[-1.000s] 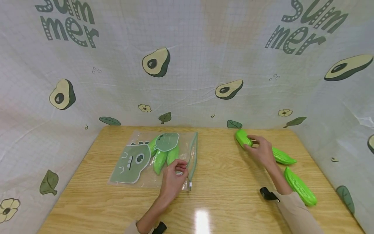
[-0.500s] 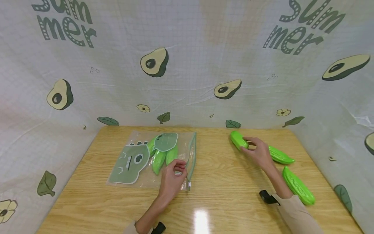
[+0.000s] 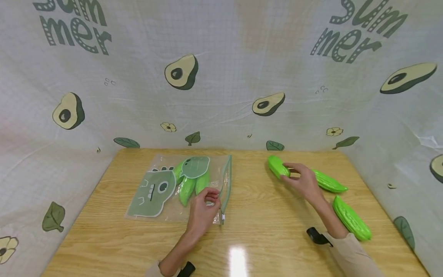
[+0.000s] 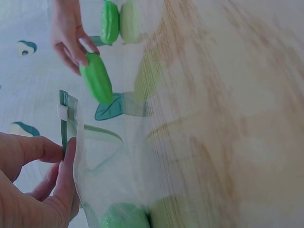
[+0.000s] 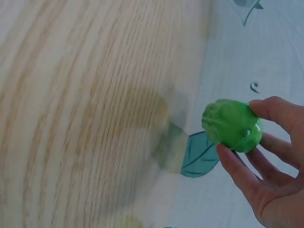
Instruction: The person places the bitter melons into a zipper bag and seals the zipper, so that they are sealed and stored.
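Green gourd [image 3: 278, 167] in right grip [image 3: 305, 184]; left grip [image 3: 203, 211] pinches zip bag [image 3: 148, 198].

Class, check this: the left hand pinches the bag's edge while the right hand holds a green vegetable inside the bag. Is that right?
Not quite: the head view shows the green vegetable in the right hand outside the bag. The rest stands.

The left hand [image 3: 203, 211] pinches with thumb and forefinger, its other fingers apparently curled; the right hand [image 3: 305, 184] grips by thumb and fingertips, forearm [image 3: 330, 218] slanting inward.
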The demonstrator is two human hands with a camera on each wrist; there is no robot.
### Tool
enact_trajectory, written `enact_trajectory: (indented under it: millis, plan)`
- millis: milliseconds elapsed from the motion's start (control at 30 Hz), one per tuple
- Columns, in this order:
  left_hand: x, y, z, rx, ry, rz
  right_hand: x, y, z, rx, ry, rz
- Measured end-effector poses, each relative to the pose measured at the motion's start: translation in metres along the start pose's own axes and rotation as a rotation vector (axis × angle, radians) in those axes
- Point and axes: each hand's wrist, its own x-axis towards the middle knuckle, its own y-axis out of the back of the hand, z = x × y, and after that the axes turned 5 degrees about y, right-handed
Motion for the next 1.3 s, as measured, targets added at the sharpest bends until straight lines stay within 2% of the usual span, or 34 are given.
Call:
enact_trajectory:
  millis: [300, 633, 1300]
  plan:
    - [0.000, 0.001, 0.001, 0.005, 0.008, -0.006, -0.004, -0.003, -0.012, 0.001, 0.013, -0.034]
    - [0.001, 0.001, 0.001, 0.018, 0.005, 0.011, -0.008, -0.009, -0.025, 0.050, 0.059, -0.054]
    - [0.000, 0.001, 0.002, 0.022, 0.011, 0.002, -0.016, -0.027, -0.049, 0.115, 0.123, -0.093]
